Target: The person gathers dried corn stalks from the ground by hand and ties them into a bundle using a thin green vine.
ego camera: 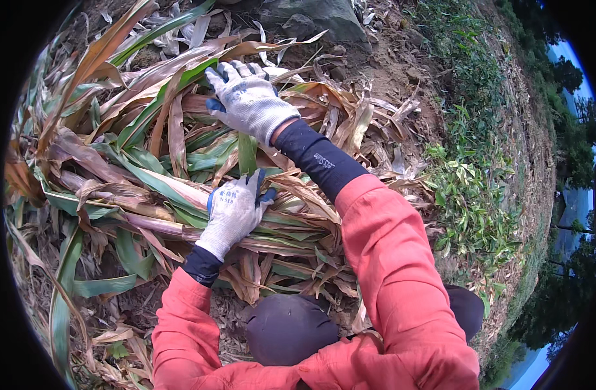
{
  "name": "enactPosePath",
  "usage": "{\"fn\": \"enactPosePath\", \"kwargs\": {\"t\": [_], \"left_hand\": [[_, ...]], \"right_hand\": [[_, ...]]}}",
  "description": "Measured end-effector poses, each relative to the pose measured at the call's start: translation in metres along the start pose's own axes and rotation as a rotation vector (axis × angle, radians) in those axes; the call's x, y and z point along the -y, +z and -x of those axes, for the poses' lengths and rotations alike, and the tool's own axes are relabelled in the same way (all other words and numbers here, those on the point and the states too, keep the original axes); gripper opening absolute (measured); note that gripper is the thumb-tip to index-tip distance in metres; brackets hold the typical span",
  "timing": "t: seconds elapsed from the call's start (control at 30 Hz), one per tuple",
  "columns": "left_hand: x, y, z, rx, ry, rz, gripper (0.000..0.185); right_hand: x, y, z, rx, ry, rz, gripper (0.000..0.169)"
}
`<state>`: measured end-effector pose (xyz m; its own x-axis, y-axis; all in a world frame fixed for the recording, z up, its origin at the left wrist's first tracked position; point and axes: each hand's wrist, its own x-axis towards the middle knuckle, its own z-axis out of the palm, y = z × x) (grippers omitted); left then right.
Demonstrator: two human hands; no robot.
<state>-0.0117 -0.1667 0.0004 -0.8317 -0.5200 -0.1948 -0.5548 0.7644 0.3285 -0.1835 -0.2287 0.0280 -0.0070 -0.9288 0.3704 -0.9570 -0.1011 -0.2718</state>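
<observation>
A thick heap of cut corn stalks (147, 214) with green and dry brown leaves lies across the ground before me. My left hand (232, 212), in a white knit glove with blue coating, rests on the near part of the heap. Its fingertips sink among the leaves, so their grip is hidden. Farther across, my right hand (251, 100) lies palm down on the stalks in a matching glove. Its fingers are spread and bent over the leaves, with the thumb apart. A green leaf (247, 153) runs between the two hands.
A large grey rock (312, 22) sits beyond the heap, beside bare soil (395, 73). Low leafy plants (473, 200) grow at the right. My dark-clad knee (292, 329) is close to the heap's near side. Dry leaves litter the ground.
</observation>
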Motion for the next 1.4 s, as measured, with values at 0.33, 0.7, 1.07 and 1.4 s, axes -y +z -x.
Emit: {"fn": "enactPosePath", "kwargs": {"t": [0.33,0.7,1.07,1.4], "left_hand": [[0.002,0.001,0.001,-0.16,-0.004,-0.054,0.085],[0.006,0.007,-0.008,0.046,-0.075,-0.014,0.08],[0.005,0.007,-0.011,0.058,-0.099,-0.028,0.08],[0.006,0.006,-0.009,-0.016,-0.109,0.017,0.092]], "right_hand": [[-0.052,0.08,0.073,0.632,0.169,-0.256,0.038],[-0.053,0.076,0.157,0.573,0.26,-0.944,0.023],[-0.098,0.143,0.034,-0.285,1.28,-1.756,0.022],[-0.052,0.049,0.116,-0.394,0.874,-1.932,0.049]]}}
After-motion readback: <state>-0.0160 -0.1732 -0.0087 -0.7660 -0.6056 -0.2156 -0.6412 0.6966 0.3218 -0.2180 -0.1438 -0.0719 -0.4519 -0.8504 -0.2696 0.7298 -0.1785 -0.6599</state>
